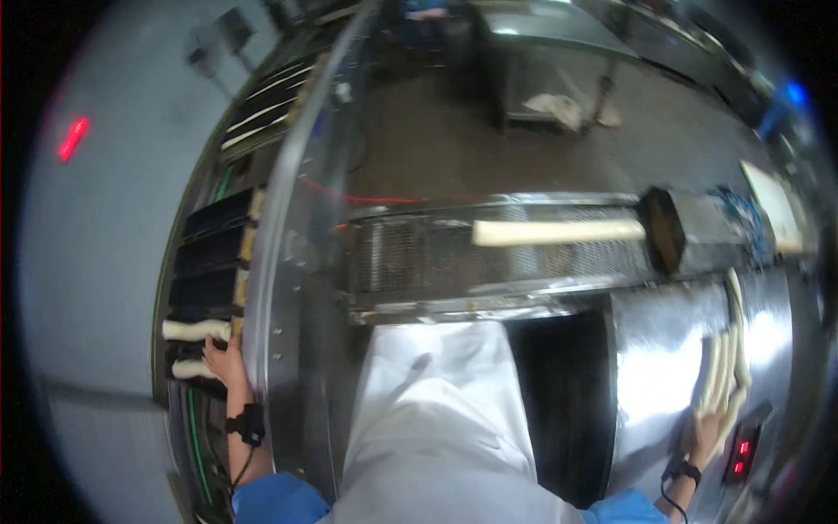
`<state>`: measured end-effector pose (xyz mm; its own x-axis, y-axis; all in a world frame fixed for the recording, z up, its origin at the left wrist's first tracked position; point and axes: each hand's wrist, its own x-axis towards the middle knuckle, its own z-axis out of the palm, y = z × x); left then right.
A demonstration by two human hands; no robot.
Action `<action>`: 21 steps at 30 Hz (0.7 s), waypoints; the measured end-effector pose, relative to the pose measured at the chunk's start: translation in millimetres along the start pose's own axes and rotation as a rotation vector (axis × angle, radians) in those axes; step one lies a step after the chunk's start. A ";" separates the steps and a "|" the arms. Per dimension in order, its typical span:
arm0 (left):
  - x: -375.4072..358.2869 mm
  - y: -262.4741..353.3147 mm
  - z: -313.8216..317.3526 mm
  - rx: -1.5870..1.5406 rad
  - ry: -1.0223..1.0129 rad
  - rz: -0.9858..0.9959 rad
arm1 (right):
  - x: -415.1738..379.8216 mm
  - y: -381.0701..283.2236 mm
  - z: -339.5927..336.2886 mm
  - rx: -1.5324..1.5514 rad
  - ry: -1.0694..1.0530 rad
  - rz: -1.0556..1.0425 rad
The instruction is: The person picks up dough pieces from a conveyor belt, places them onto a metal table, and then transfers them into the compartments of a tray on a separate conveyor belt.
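Both arms stretch wide apart. The left hand [225, 362] lies flat, fingers spread, touching a dough stick [194, 369] in the black tray [209, 253] at far left. The right hand [705, 430], fingers open, presses on dough sticks [724, 367] lying on the shiny surface [655, 367] at right.

No text, label or brand can be read. The only signs are lit red marks: a red digit display on the small black panel [742, 454] just beside the right hand [704, 430], its figures too blurred to tell, and a red glow [73, 138] on the grey wall far left of that panel, also unreadable.
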<state>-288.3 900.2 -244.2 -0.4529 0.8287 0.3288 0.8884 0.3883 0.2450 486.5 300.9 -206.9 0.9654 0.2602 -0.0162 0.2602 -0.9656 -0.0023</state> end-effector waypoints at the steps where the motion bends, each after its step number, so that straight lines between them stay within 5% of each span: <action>1: -3.1 27.2 12.8 -0.162 0.030 0.149 | -27.1 -44.2 -26.3 0.144 0.015 0.027; 2: -11.8 66.3 23.4 -0.345 -0.016 0.377 | -45.3 -58.6 -34.9 0.123 0.004 -0.083; 5: -77.6 210.3 25.3 -0.680 -0.419 0.623 | -76.6 -31.3 -9.6 -0.065 0.183 -0.371; 9: -155.2 336.5 40.6 -0.574 -0.559 1.158 | -85.5 7.5 -8.8 -0.140 0.094 -0.173; 10: -167.1 357.8 49.5 -0.604 -0.712 1.189 | -81.9 13.5 -14.7 -0.141 0.010 0.035; 12: -186.9 381.1 63.9 -0.459 -0.625 1.357 | -79.7 29.1 -18.9 -0.139 -0.073 0.252; 14: -195.1 390.1 49.4 -0.320 -0.651 1.279 | -68.0 29.1 -29.2 -0.327 -0.412 0.425; 16: -193.8 388.7 48.3 -0.174 -0.677 1.180 | -65.6 32.5 -19.1 -0.323 -0.385 0.499; 18: -188.2 374.6 57.2 -0.230 -0.500 1.244 | -66.9 59.6 27.5 -0.352 0.460 0.243; 19: -185.3 372.3 55.5 -0.218 -0.494 1.214 | -59.4 55.7 38.4 -0.328 0.718 0.003; 20: -184.9 372.9 51.2 -0.251 -0.578 1.221 | -51.1 57.2 47.7 -0.312 0.715 -0.026; 21: -185.3 371.1 46.7 -0.280 -0.663 1.229 | -43.2 60.6 54.2 -0.170 0.434 0.075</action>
<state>128.8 909.5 -256.9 0.7707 0.6372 -0.0010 0.6047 -0.7309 0.3164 459.7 231.0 -260.5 0.8898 0.2018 0.4093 0.1540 -0.9771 0.1470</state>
